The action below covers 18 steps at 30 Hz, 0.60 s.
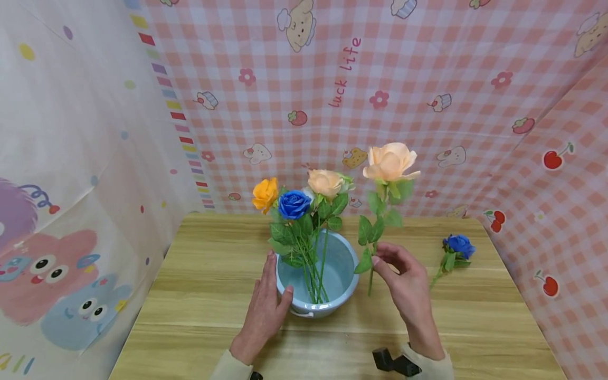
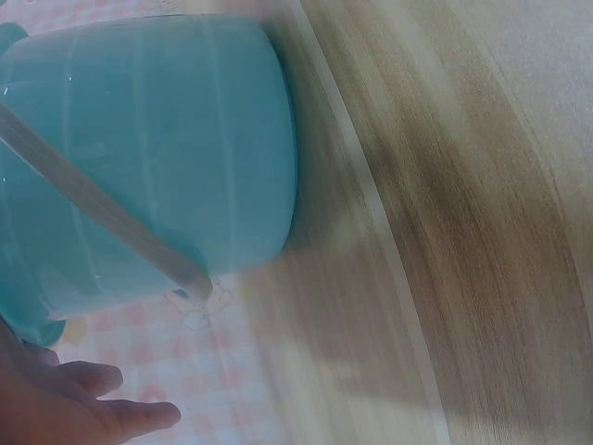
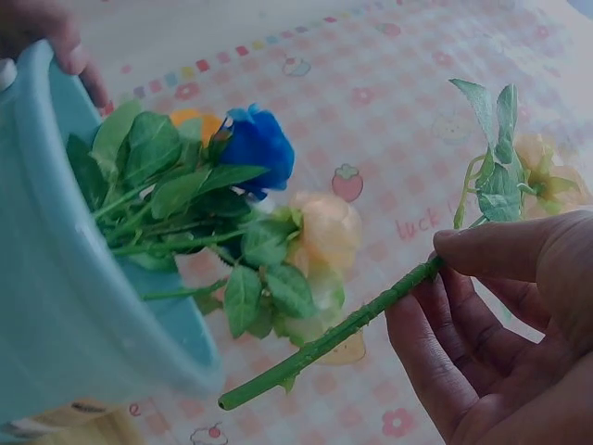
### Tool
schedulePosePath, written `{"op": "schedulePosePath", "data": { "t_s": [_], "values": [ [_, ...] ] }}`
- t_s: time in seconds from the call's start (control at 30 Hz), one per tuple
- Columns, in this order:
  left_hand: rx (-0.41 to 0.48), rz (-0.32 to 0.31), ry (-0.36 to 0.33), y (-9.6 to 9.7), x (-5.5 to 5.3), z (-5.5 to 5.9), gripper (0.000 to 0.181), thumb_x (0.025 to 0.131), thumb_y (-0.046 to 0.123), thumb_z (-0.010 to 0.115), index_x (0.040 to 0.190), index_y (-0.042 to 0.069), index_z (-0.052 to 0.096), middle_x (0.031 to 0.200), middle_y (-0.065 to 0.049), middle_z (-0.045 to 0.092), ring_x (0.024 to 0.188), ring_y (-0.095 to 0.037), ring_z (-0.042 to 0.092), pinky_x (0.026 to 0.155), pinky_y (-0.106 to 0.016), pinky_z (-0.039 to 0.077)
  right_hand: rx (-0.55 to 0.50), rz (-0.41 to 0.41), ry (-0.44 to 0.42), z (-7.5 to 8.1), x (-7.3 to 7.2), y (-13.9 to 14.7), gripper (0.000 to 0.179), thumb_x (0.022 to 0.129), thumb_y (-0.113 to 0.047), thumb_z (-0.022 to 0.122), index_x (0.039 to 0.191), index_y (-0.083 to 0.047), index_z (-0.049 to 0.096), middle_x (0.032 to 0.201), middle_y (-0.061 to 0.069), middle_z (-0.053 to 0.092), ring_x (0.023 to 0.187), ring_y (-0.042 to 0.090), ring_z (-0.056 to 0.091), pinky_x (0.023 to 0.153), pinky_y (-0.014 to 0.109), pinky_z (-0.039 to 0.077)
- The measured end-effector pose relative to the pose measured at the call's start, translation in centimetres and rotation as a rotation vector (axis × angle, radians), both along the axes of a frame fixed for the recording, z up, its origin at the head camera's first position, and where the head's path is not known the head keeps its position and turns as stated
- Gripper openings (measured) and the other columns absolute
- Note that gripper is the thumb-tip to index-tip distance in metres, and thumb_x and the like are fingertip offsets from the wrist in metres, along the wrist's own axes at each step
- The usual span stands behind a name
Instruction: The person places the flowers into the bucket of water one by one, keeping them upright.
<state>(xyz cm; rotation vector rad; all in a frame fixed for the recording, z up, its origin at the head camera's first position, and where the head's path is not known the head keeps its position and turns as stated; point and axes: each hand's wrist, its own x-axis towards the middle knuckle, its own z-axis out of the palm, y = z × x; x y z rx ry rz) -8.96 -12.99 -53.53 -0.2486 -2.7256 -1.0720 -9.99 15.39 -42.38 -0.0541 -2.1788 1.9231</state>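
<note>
A light blue bucket [image 1: 341, 266] with a handle [image 2: 102, 206] holds several artificial flowers. Among them are an orange rose [image 1: 265, 195], a blue rose [image 1: 294, 205] and a peach rose [image 1: 325, 183], their stems leaning inside. My left hand [image 1: 264, 306] rests against the bucket's left side, fingers extended and thumb at the rim. To the right of the bucket, my right hand [image 1: 404, 279] pinches the stem of another, larger peach rose [image 1: 390, 162] between thumb and fingers. That rose stands upright, its bare stem end [image 3: 278, 373] pointing down outside the bucket.
A second blue rose [image 1: 459, 246] lies on the wooden table [image 1: 204, 285] to the right of my right hand. Behind the table hangs a pink checked cloth [image 1: 247, 121], with a white patterned cloth [image 1: 95, 153] on the left.
</note>
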Motion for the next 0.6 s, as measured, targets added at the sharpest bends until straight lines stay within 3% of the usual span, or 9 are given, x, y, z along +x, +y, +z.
{"op": "schedulePosePath", "data": {
  "t_s": [0.37, 0.6],
  "values": [
    [0.0, -0.001, 0.025, -0.1, 0.0, -0.2, 0.081, 0.105, 0.039, 0.049, 0.167, 0.008, 0.007, 0.173, -0.013, 0.012, 0.155, -0.036, 0.024, 0.111, -0.074, 0.031, -0.043, 0.026, 0.068, 0.5, -0.5, -1.4, 0.025, 0.091, 0.006, 0.073, 0.116, 0.005, 0.071, 0.101, 0.005, 0.07, 0.098, 0.017, 0.067, 0.082, 0.024, 0.06],
    [0.004, -0.002, 0.036, -0.1, 0.0, -0.2, 0.081, 0.105, 0.038, 0.05, 0.167, 0.008, 0.008, 0.173, -0.013, 0.013, 0.154, -0.036, 0.025, 0.111, -0.074, 0.032, -0.052, 0.057, 0.075, 0.8, -0.8, -2.4, 0.025, 0.091, 0.007, 0.072, 0.116, 0.006, 0.07, 0.106, 0.018, 0.069, 0.099, 0.017, 0.067, 0.083, 0.024, 0.06]
  ]
}}
